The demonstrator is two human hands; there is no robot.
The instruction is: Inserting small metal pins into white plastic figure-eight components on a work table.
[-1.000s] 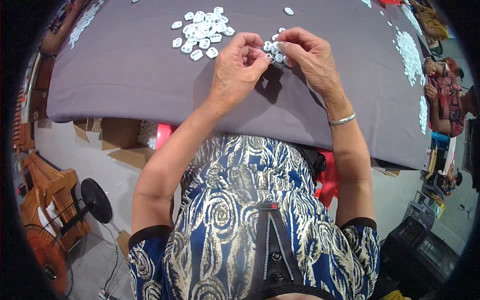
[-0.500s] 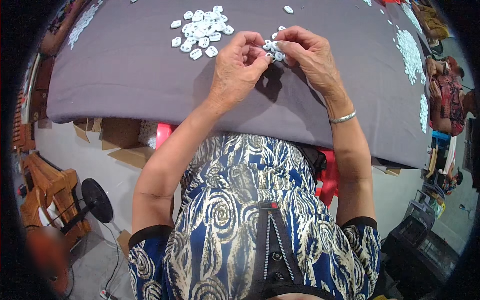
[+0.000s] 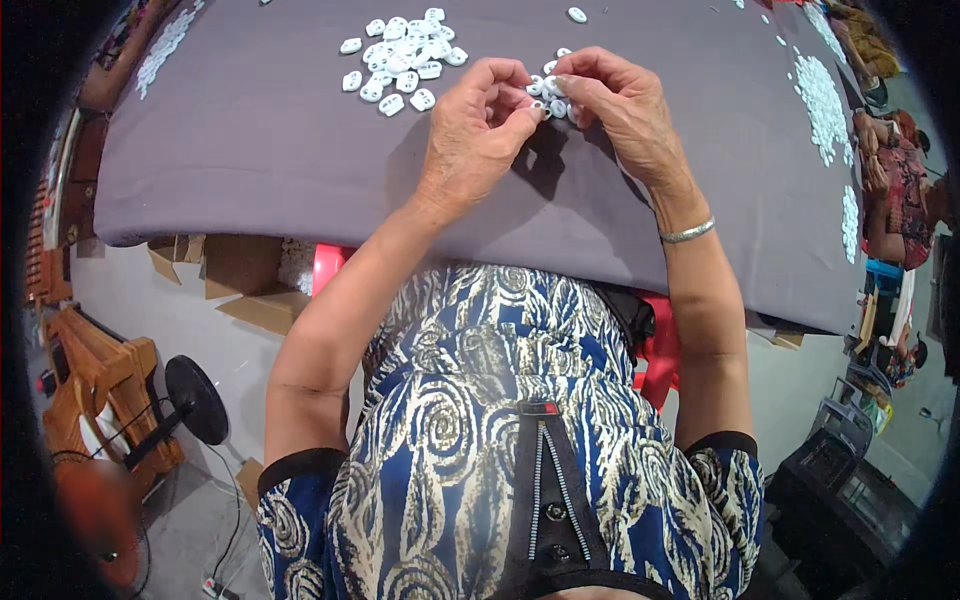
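Observation:
Both my hands are raised over the grey-clothed table (image 3: 300,180), close together. My left hand (image 3: 475,125) pinches a small white plastic piece (image 3: 541,107) with a hole in it, between thumb and forefinger. Thumb and forefinger of my right hand (image 3: 625,110) close on another small white oval piece (image 3: 554,85). Several more white oval pieces (image 3: 558,107) lie between and under the fingertips, partly hidden. To the left sits a loose pile of white oval plastic pieces (image 3: 405,55), each with two dark holes.
Beyond my hands lies a single white piece (image 3: 577,15). Spreads of smaller white parts cover the table's right side (image 3: 825,110) and far left corner (image 3: 165,50). Under the table edge stands an open cardboard box (image 3: 245,270). A black round-based stand (image 3: 197,400) is on the left.
The fingers have shifted only slightly at the white pieces, and both hands keep their pinch. The pile on the left has not changed.

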